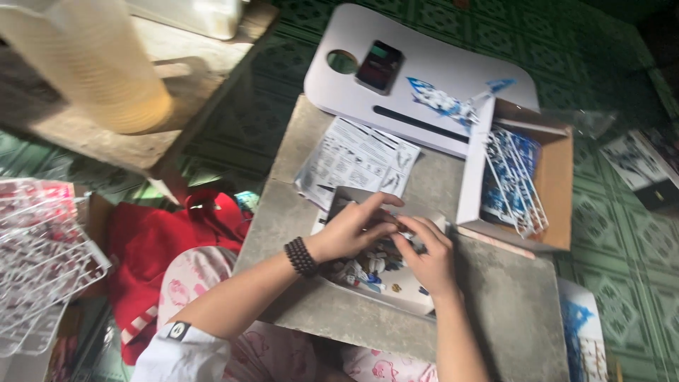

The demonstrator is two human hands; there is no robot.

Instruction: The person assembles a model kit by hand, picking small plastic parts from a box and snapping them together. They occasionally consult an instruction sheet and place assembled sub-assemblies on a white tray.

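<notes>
small part (403,228) pinched between left hand (351,230), right hand (428,255)

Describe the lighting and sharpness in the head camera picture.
Head view: soft daylight, brightest on the white lap tray; the whole frame is slightly motion-blurred; the pale cylinder at top left is close and out of focus; both hands, left hand and right hand, cast faint shadows on the small parts box.

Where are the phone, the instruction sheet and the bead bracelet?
phone (380,66), head view, middle of its dark screen.
instruction sheet (357,159), head view, centre of the printed page.
bead bracelet (301,257), head view, beads on the left wrist.
</notes>
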